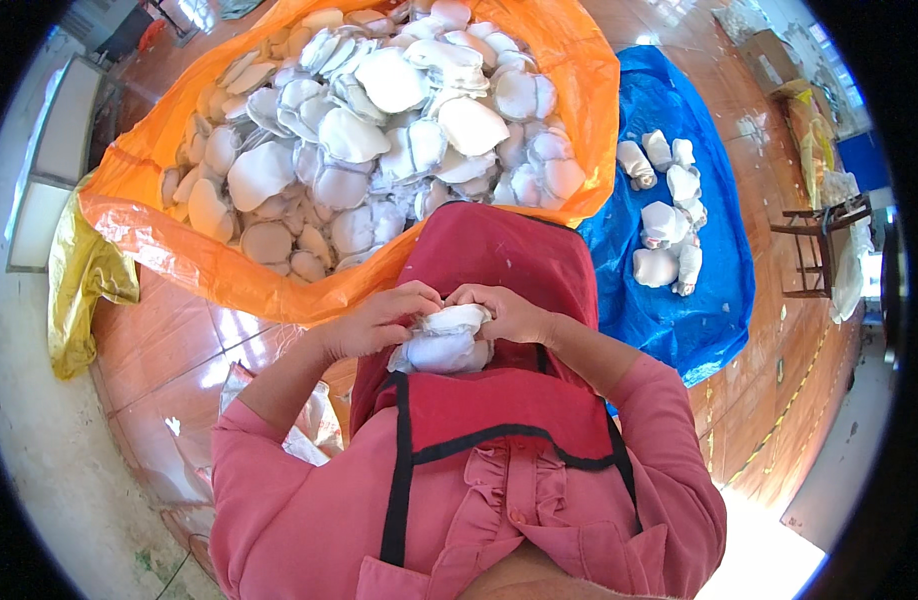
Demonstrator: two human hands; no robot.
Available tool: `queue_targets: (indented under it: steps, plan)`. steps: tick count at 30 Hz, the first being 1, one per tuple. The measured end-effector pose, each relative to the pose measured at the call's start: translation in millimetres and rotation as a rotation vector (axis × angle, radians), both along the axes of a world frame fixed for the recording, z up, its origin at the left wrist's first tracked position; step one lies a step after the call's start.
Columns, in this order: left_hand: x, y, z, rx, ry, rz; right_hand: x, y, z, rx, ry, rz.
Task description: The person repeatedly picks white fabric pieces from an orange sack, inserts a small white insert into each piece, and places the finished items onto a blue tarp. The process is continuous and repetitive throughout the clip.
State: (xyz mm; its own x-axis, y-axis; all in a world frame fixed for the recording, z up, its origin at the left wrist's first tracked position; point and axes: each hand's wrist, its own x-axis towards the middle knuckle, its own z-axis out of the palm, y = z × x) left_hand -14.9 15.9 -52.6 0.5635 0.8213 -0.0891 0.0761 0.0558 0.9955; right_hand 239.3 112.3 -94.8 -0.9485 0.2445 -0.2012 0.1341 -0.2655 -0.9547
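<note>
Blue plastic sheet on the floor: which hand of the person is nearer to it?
The right. The right hand, at the right edge of the white piece, is left of the blue sheet; the left hand, at the piece's left edge, is farther away.

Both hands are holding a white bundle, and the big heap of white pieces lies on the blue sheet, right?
No: the head view shows the heap on the orange sheet, not the blue sheet. The left hand and right hand do hold the white bundle.
</note>
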Motion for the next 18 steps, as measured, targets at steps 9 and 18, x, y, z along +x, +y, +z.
queue_targets:
  steps: [9, 18]
  plan:
    - [6, -1, -3, -0.023, 0.096, -0.063, -1, -1, -11, -0.316, 0.068, -0.090]
    - [11, 7, -2, -0.237, -0.200, 0.137, -14, -22, 7, -0.639, 0.202, -0.317]
